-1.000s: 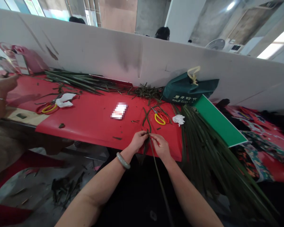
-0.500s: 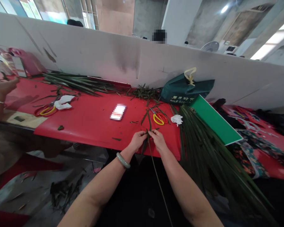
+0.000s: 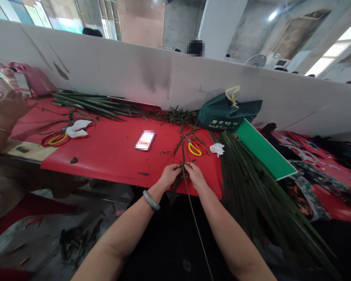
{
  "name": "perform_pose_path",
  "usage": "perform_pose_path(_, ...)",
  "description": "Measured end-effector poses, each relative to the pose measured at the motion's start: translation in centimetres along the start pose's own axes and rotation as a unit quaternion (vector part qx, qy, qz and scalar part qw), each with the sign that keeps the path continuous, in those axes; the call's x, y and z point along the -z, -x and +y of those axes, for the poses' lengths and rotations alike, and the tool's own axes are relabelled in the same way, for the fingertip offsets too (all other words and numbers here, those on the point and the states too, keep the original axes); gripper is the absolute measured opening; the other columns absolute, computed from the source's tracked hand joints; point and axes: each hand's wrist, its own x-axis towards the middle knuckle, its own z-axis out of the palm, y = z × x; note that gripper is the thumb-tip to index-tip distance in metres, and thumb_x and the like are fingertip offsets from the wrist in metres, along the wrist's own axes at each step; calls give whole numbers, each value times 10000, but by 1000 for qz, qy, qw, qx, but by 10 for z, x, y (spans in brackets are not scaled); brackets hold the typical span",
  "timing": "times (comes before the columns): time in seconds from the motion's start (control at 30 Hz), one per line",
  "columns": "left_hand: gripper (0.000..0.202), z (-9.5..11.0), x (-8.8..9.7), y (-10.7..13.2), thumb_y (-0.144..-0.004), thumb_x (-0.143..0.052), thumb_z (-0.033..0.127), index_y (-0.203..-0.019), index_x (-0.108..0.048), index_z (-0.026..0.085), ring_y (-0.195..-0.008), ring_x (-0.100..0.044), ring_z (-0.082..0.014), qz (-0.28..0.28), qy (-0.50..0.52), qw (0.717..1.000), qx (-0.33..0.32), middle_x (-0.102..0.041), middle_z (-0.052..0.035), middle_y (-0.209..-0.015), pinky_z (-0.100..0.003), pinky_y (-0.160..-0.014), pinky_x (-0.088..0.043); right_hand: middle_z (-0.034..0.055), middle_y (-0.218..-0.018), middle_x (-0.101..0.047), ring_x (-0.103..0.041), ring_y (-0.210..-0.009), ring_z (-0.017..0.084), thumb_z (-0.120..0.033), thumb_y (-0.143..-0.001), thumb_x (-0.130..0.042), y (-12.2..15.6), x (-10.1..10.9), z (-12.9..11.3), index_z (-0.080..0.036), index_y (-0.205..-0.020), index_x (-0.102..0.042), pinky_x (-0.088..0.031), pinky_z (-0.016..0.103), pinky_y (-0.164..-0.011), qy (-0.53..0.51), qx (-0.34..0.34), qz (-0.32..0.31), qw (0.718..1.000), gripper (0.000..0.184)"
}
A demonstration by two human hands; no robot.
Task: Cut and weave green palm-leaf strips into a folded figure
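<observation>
Close together at the table's front edge, my left hand (image 3: 172, 171) and my right hand (image 3: 193, 171) pinch narrow green leaf strips (image 3: 183, 150) between thumbs and fingers. The strips cross where my fingertips meet; how they are folded there is too small to make out. A long thin stem (image 3: 196, 222) runs from this spot down over my lap. Just beyond my right hand lie yellow-and-red-handled scissors (image 3: 195, 148) and a crumpled white tissue (image 3: 217, 148).
A phone (image 3: 145, 140) lies on the red table (image 3: 111, 156). Long leaves (image 3: 245, 187) hang over the edge at right, near a green board (image 3: 269, 152) and a dark green bag (image 3: 228, 111). Leaf scraps (image 3: 179, 116) sit by the partition. A co-worker's hand (image 3: 11, 105) is at left.
My two hands keep pinching the strips in nearly the same place. At left, the co-worker's hand has shifted to the right. The whole view has tilted slightly.
</observation>
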Motion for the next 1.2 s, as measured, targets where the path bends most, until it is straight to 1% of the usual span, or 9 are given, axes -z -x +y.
perform_pose_path(0.1,161,-3,2,-2,-637,-581,254,-719,-613,119,-446,-461,-66,4,-15,1000,-1,-555,13,-539,-177,-438,-343,24,-763,-573,-547,-674,147,-333,-677,-524,4,6,1,-176,-912,-538,-452,281,-614,124,121,67,983,283)
perform_pose_path(0.2,177,-7,4,-4,-638,-577,263,-735,-609,119,-451,-450,-62,7,-23,1000,-14,-551,14,-554,-178,-446,-331,48,-856,-570,-549,-719,154,-261,-719,-484,11,11,-2,-202,-970,-563,-447,295,-685,250,233,20,939,270)
perform_pose_path(0.3,168,-9,4,-5,-638,-565,258,-730,-605,123,-463,-448,-62,11,-29,999,-22,-550,16,-565,-183,-469,-340,53,-909,-573,-558,-766,167,-257,-754,-460,18,12,-8,-237,-991,-580,-447,294,-702,330,281,-4,901,266)
perform_pose_path(0.53,143,-10,3,-4,-640,-547,257,-677,-586,125,-457,-422,-62,30,-46,998,-40,-514,31,-531,-181,-455,-316,55,-866,-593,-563,-805,168,-287,-809,-412,19,6,-7,-237,-904,-623,-447,283,-724,360,317,36,877,237)
perform_pose_path(0.67,140,-9,2,-3,-641,-539,243,-702,-586,126,-460,-432,-66,29,-38,998,-33,-525,21,-548,-186,-459,-325,65,-917,-597,-561,-839,182,-299,-805,-427,18,4,-5,-226,-1009,-582,-445,300,-742,367,323,62,870,267)
perform_pose_path(0.73,133,-7,2,-3,-640,-533,234,-699,-584,127,-452,-428,-66,30,-40,998,-27,-520,21,-537,-188,-454,-324,61,-931,-594,-564,-832,175,-301,-808,-427,17,4,-6,-228,-1029,-573,-447,289,-738,372,322,49,869,275)
perform_pose_path(0.83,124,-7,1,-2,-637,-530,232,-677,-578,125,-445,-415,-62,36,-54,998,-28,-503,28,-518,-185,-451,-319,52,-910,-596,-567,-821,160,-303,-815,-421,16,4,-9,-233,-961,-606,-446,268,-737,368,323,31,872,246)
perform_pose_path(0.97,176,-8,1,-3,-644,-536,283,-677,-574,115,-439,-395,-58,41,-72,996,-30,-483,35,-506,-179,-437,-300,56,-879,-603,-567,-814,157,-304,-820,-413,14,2,-11,-192,-922,-614,-443,270,-744,360,315,57,876,252)
perform_pose_path(1.2,210,-10,2,-5,-647,-534,309,-659,-582,104,-435,-367,-55,63,-101,992,-45,-456,38,-485,-175,-420,-270,49,-839,-607,-570,-785,150,-299,-823,-402,15,0,-11,-184,-870,-617,-442,258,-724,366,301,52,879,248)
